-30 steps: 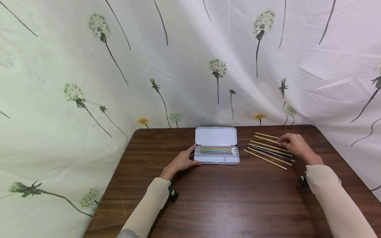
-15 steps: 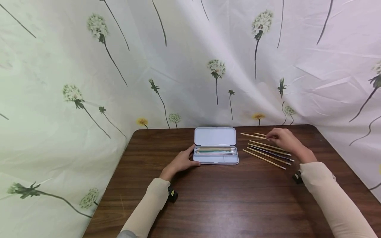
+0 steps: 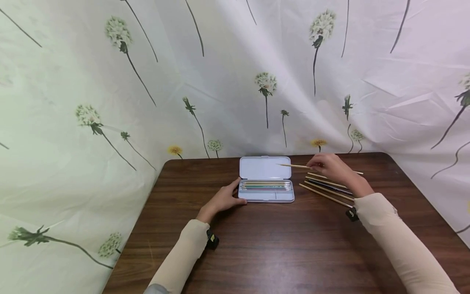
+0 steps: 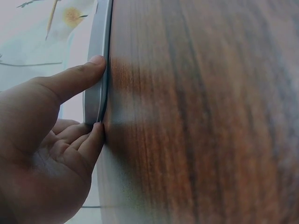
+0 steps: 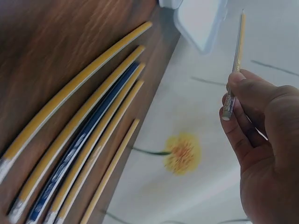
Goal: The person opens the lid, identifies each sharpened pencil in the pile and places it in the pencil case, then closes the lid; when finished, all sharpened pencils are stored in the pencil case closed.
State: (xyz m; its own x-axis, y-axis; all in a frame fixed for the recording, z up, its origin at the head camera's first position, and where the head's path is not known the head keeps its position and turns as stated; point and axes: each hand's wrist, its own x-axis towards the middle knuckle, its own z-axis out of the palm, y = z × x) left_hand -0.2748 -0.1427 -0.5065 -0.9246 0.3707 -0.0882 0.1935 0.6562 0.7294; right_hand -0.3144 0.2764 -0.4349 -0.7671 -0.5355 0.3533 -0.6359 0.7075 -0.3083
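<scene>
A white pencil case point(image 3: 265, 197) lies with its lid raised on the table; several pencils rest in its back compartment. My left hand point(image 3: 222, 199) holds the case by its left end, the thumb point(image 4: 79, 79) against the front side and the other fingers at the end. Between thumb and fingers, my right hand point(image 3: 330, 168) pinches a yellow pencil point(image 3: 293, 165) near its eraser end. That pencil is off the table, its point in front of the raised lid. In the right wrist view the same pencil point(image 5: 239, 46) points away from the hand point(image 5: 268, 126).
Several loose pencils lie side by side right of the case, most of them yellow, such as the front pencil point(image 3: 324, 196), and one dark blue pencil point(image 5: 88, 135). Behind the brown wooden table point(image 3: 279, 249) hangs a white cloth point(image 3: 227, 81) printed with dandelions.
My right hand has moved left and up from the loose pencils, carrying the pinched yellow pencil toward the case lid. My left hand stays at the case.
</scene>
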